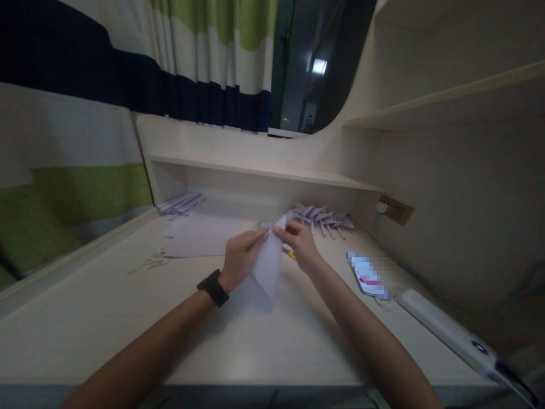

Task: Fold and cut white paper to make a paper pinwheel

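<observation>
Dim bench: left hand and right hand both pinch folded paper mid-air; crease could skew if fingertips slip.

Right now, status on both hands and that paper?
Left hand and right hand both pinch the folded paper at its top, above the desk. Folded pieces behind, phone to the right; nothing obstructing.

You have bare counter left of your hands, but folded paper shapes crowd behind them and a white bar blocks the right.
</observation>
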{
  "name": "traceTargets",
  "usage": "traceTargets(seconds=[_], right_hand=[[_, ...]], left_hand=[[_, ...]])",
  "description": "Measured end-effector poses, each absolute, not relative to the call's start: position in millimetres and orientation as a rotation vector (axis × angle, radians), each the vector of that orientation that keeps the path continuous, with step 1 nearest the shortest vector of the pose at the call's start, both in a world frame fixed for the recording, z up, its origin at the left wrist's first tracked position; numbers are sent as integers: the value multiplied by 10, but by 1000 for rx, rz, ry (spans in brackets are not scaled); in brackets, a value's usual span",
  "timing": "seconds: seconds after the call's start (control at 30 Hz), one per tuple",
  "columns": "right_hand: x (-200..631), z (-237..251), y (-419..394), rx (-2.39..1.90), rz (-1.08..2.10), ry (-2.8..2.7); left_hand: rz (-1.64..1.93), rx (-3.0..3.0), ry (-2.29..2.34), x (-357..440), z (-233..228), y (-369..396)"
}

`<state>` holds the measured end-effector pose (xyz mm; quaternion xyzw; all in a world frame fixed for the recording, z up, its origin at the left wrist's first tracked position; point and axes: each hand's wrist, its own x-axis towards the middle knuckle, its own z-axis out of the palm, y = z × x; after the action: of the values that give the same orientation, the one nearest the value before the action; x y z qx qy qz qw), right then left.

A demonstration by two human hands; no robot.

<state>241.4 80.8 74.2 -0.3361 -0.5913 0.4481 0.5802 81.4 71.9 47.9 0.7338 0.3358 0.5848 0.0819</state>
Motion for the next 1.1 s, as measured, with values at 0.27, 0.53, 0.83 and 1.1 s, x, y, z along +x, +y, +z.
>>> traceTargets(seconds=[0.27,0.53,0.83,1.1], right_hand=[[2292,903,908,-796,983,-1443],[2183,804,898,-860,760,-1348],[2111,740,862,-846,731,-1239],[2099,812,807,-744,893,-1172]], left_hand=[[1887,2089,1021,795,505,721],[1795,1929,1026,842,566,621],[1763,1860,1014,876,477,701],[1827,1876,989,872,479,694]])
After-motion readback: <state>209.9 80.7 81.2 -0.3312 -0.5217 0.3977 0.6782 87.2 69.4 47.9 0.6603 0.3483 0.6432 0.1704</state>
